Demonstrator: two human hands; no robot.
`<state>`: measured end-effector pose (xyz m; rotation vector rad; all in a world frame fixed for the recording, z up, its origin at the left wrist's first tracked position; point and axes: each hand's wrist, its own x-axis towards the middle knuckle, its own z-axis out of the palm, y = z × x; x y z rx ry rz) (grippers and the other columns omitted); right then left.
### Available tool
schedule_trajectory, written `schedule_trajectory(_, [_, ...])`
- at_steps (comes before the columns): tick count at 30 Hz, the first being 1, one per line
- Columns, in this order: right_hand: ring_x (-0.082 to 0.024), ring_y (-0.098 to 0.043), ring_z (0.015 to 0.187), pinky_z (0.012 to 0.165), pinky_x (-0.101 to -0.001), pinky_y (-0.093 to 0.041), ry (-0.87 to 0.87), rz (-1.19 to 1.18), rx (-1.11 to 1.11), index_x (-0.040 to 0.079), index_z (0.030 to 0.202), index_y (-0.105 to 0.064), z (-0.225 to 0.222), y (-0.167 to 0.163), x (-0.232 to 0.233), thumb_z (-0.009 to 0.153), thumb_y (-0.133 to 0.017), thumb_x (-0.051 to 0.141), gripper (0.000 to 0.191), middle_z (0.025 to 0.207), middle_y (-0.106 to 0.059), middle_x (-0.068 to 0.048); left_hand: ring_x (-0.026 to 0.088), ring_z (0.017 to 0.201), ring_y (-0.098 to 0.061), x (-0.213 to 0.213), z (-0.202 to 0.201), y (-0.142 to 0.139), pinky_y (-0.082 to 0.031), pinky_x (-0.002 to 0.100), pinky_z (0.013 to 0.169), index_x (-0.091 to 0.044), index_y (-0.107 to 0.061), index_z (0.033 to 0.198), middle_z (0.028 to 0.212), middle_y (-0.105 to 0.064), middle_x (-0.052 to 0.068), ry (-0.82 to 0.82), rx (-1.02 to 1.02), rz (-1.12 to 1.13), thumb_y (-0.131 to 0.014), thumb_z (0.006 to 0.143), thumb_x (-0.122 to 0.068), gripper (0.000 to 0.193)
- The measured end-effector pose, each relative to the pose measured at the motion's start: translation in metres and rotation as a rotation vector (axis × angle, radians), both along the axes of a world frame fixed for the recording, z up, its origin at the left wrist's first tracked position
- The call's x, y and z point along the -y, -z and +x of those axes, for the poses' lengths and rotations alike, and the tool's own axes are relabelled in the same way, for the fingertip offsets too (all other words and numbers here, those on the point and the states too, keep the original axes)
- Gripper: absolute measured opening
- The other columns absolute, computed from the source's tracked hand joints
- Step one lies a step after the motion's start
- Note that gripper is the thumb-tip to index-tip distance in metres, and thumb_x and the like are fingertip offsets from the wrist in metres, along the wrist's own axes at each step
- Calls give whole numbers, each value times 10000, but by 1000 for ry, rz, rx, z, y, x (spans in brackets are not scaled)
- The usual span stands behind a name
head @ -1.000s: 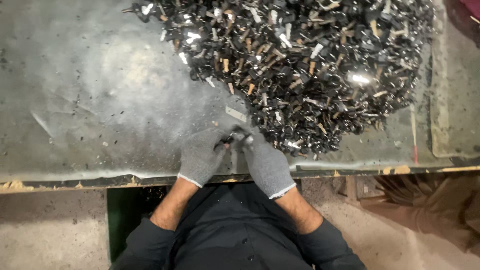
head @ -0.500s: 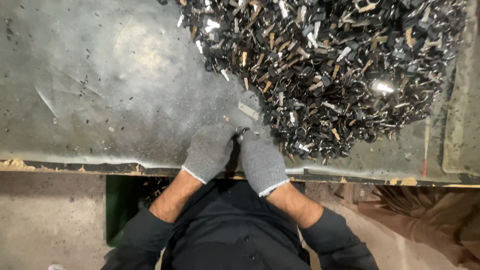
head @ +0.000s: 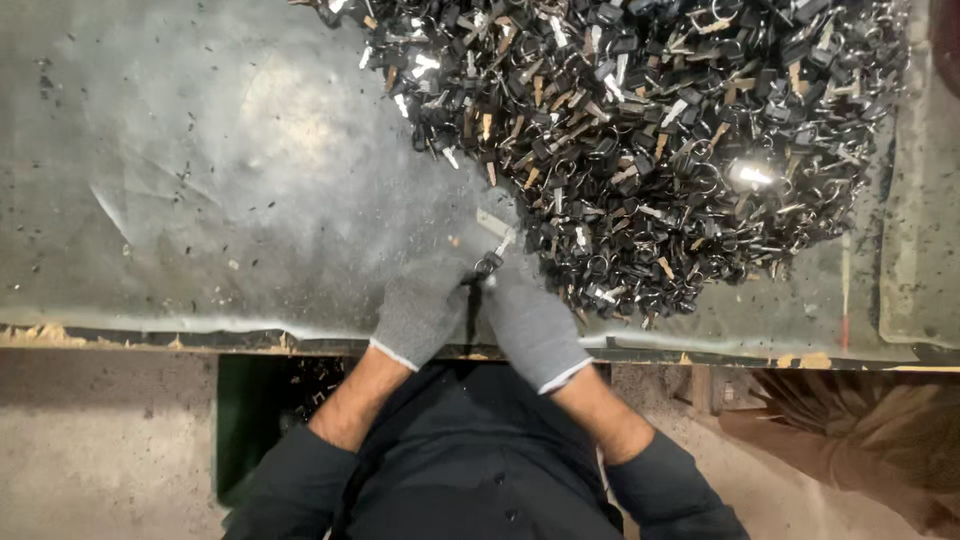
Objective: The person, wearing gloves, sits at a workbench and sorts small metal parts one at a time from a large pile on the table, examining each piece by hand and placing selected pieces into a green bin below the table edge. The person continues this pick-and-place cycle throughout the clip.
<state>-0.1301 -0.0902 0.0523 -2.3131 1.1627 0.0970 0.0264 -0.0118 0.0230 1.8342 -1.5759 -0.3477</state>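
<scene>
Both my hands wear grey knit gloves and meet at the near edge of a worn grey metal table [head: 200, 180]. My left hand [head: 422, 310] and my right hand [head: 530, 325] pinch one small dark key with a metal ring [head: 488, 264] between their fingertips. A flat silver metal piece [head: 494, 224] lies just beyond it. A big heap of black-headed keys, rings and brass bits [head: 650, 130] covers the table's far right, its near edge touching my right fingertips.
The table's front edge [head: 150, 335] is chipped and lined with wood splinters. A green bin [head: 255, 420] stands under the table by my left arm. Concrete floor [head: 90, 450] lies at left. A brown cloth-like bundle [head: 870, 440] sits at lower right.
The view has shifted so the heap and my hands sit further right. My hands have stayed together on the small key, close to the heap's edge.
</scene>
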Motion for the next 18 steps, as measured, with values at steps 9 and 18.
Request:
schedule_trajectory(9, [-394,-741,771,652,-494,-594,-191,-33,-63,-21,1112,-573,-7,9,8,977,-573,191,251,828,-724,-232,393,866,-670,4,-2,10,-541,503,732,-78,-697,969,925,-677,167,37,94,84,-723,788,-111,186])
schedule_trajectory(18, [-356,-754,721,588,-463,-605,-145,-73,-139,-24,1139,-560,1,-2,3,1018,-547,217,271,815,-714,-194,388,905,-676,-4,-7,4,-536,490,789,-69,-697,1077,990,-697,165,-16,56,-90,-723,777,-91,302])
